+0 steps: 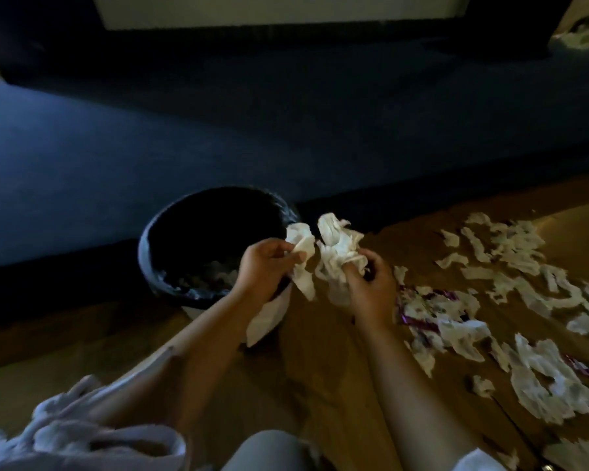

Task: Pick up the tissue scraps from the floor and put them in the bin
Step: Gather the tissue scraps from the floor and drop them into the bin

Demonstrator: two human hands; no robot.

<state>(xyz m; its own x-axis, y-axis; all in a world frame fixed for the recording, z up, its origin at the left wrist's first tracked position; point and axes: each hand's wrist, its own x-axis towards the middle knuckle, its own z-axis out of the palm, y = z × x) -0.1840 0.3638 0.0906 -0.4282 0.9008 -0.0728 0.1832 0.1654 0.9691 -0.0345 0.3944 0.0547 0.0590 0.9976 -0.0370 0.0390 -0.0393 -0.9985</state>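
A round black bin (pixel 157 232) lined with a dark bag stands on the wooden floor, with pale scraps lying at its bottom. My left hand (pixel 262 266) grips a wad of white tissue (pixel 300 243) just at the bin's right rim. Right beside it, my right hand (pixel 371 287) grips another bunch of white tissue (pixel 337 243); the two bunches nearly touch. Several torn tissue scraps (pixel 510 253) lie scattered over the floor to the right of my hands.
A dark blue sofa (pixel 218 124) runs across behind the bin. Purple wrapper bits (pixel 419 322) lie among the scraps. A white piece (pixel 266 317) hangs by the bin's side under my left wrist. More scraps (pixel 582 39) lie at the far right corner.
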